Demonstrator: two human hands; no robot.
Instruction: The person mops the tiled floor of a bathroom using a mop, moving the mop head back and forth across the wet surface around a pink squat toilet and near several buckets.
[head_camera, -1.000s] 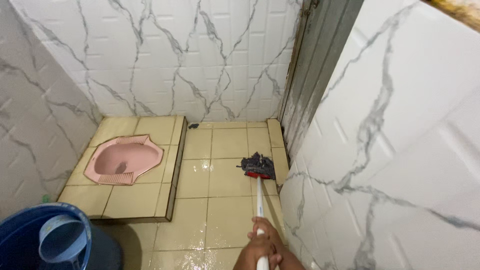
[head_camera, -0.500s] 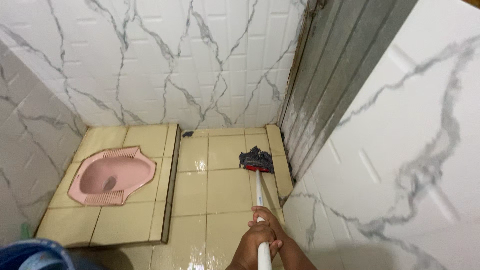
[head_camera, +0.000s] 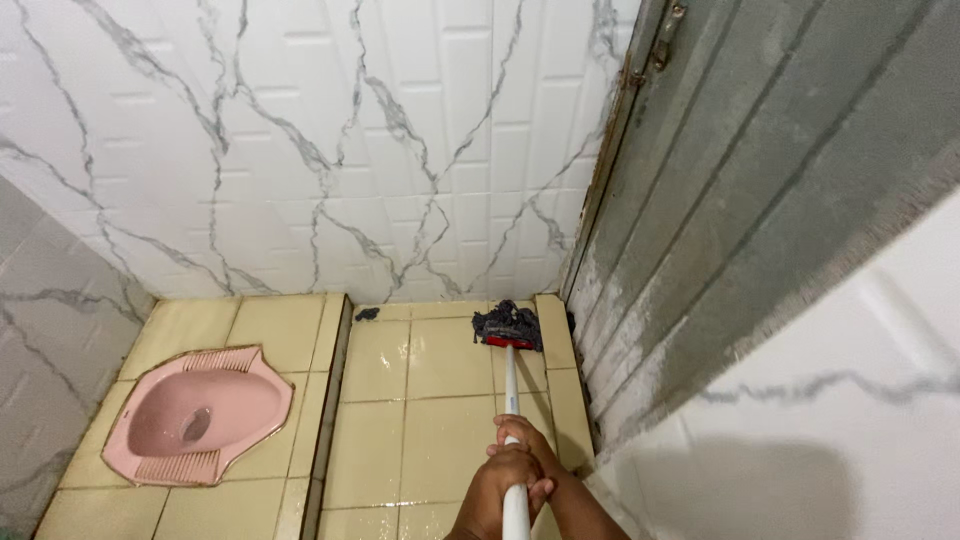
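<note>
Now both hands, left hand (head_camera: 500, 490) and right hand (head_camera: 535, 462), are gripping the handle (head_camera: 510, 400) with fingers closed tight; the mop (head_camera: 508, 326) is resting far ahead of them. Wet tiles (head_camera: 435, 440) could cause slipping.

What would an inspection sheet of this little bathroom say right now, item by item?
Surface: wet, glossy beige floor tiles.
Job's things: mop with white handle; its dark head lies by the back wall near the door corner.
Clutter: small dark scrap on the floor at the back wall.
Hands: left hand and right hand both wrapped around the handle, close together.
Cables: nothing seen.
Surroundings: pink squat toilet set in a raised tiled step, white marble-patterned walls, grey door on the right.
</note>
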